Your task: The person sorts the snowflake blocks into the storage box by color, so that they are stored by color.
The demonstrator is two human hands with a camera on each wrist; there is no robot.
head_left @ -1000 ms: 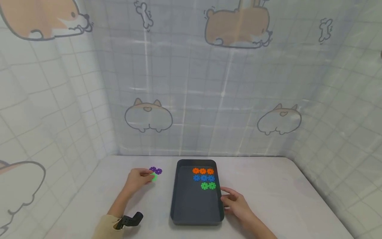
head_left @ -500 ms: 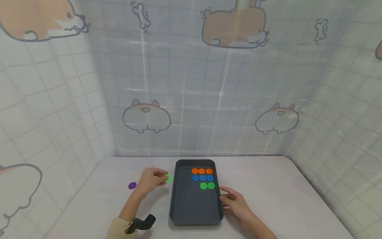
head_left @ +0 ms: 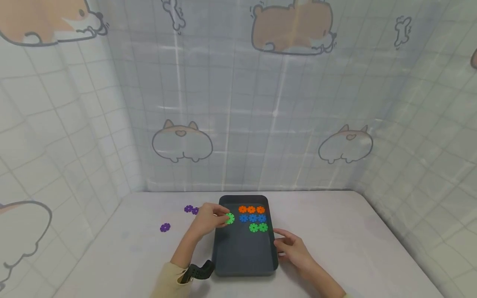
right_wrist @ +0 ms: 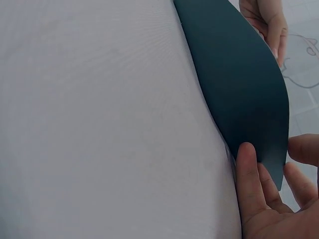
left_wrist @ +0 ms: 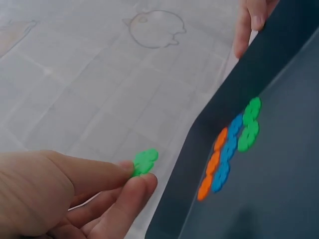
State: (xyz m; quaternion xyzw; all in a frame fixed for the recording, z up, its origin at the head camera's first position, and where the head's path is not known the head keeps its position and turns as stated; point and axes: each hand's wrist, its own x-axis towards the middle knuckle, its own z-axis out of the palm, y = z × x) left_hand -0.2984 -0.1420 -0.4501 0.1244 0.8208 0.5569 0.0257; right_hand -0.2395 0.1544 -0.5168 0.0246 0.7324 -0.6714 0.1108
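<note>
Pinching a green notched disc between thumb and fingers, the left hand is hovering at the left edge of the dark grey tray, toward its far-left corner. Those fingers are gripping narrowly, and in the left wrist view the disc is showing raised clear of the tray. The right hand is resting its fingers against the tray's right wall; they are standing somewhat apart, touching the outer side and the rim.

Inside the tray, a row of three orange discs is lying nearest the far edge. A row of three blue discs is sitting just below it, and two green discs are lying next, toward the right edge. On the counter, a pair of purple discs is lying near the far edge, left of the tray, while a single purple disc is lying farther toward the left edge. A black wrist device is showing beside the tray's near-left corner, below a beige sleeve.
</note>
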